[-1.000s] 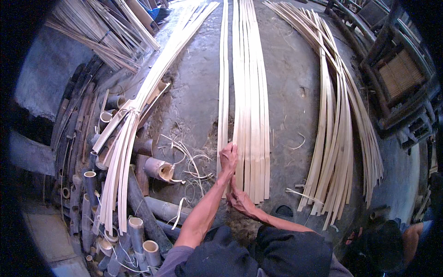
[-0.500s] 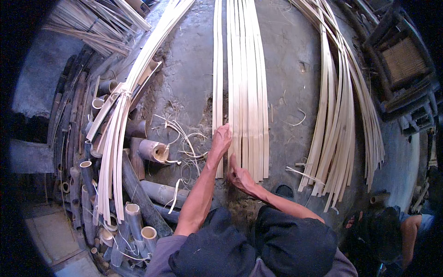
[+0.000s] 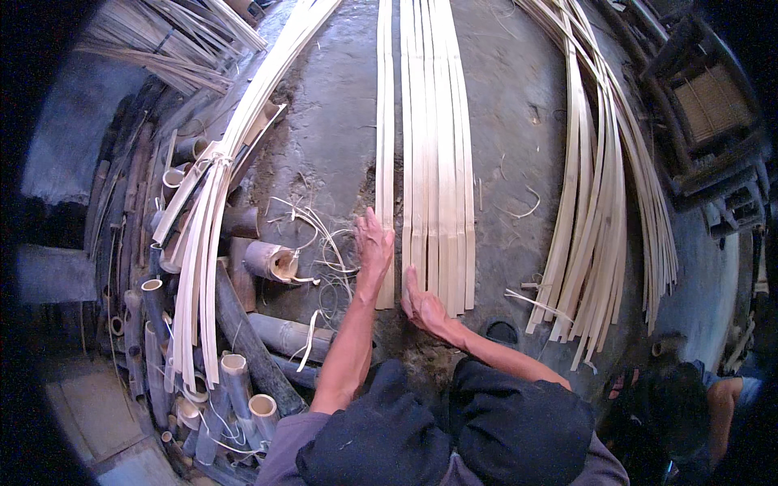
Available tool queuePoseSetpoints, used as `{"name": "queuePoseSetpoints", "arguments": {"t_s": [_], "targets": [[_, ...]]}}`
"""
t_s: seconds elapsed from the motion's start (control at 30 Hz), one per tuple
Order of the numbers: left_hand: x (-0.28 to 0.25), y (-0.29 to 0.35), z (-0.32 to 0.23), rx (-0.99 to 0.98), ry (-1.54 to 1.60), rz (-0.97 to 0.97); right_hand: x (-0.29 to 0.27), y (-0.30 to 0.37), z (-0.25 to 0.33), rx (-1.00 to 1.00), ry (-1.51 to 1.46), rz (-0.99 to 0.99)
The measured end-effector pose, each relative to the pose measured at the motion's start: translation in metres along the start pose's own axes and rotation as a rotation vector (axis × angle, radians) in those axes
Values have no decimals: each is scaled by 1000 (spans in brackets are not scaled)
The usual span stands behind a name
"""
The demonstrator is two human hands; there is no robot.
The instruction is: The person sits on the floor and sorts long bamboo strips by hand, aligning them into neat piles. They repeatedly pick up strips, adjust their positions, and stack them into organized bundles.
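Bamboo strips, pale, long and flat (image 3: 438, 154), lie side by side on the grey concrete floor (image 3: 324, 130), running straight away from the person so that their near ends line up in front of the knees. Laid flat and parallel like this, each strip can be slid against its neighbour without crossing it. To the right a bigger fan of curved pale bamboo strips (image 3: 600, 202) spreads over the floor, well apart from the straight row, apparently a separate lot. On the left a tied bundle of pale split bamboo (image 3: 211, 211) rests across a heap of dark round bamboo culms with hollow cut ends (image 3: 235, 364), the binding keeping the bundle together. A short cut bamboo tube (image 3: 267, 261) lies near thin curled shavings (image 3: 324, 243) scattered on the floor.

A narrow pair of strips (image 3: 384, 146) sits just left of the main row, with a small gap between. The left hand (image 3: 373, 247) lies flat, fingers stretched, on the near end of that pair, its grip open and pressing rather than clasping, which looks suited to nudging it sideways or squaring its end. The right hand (image 3: 421, 306) rests with fingers extended at the near ends of the main row, grip likewise open, seemingly steadying those ends. At the lower right another person's arm (image 3: 721, 405) shows, apart from the work.
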State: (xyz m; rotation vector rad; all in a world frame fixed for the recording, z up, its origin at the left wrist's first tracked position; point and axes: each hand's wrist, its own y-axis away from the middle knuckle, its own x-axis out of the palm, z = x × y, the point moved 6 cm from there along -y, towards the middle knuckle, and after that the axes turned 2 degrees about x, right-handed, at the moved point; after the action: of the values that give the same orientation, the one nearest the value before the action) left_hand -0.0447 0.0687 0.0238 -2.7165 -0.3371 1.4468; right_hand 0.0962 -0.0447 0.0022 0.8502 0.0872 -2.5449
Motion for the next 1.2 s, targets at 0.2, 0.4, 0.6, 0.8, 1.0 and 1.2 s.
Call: {"name": "queuePoseSetpoints", "arguments": {"t_s": [0.2,0.4,0.6,0.8,1.0,1.2], "targets": [[19,0,15,-24,98,2,-2,4,14,71,-382,114],[1,-12,-4,-107,490,48,20,2,-11,456,-1343,252],[-15,-15,66,-420,494,-138,-2,-2,31,-51,-115,43],[-68,-24,2,-265,499,-351,-15,1,30,113,-390,66],[-40,-31,-30,-259,612,-174,-13,-6,34,159,-280,127],[2,-22,-14,-245,547,-67,-11,-5,37,64,-256,80]]}}
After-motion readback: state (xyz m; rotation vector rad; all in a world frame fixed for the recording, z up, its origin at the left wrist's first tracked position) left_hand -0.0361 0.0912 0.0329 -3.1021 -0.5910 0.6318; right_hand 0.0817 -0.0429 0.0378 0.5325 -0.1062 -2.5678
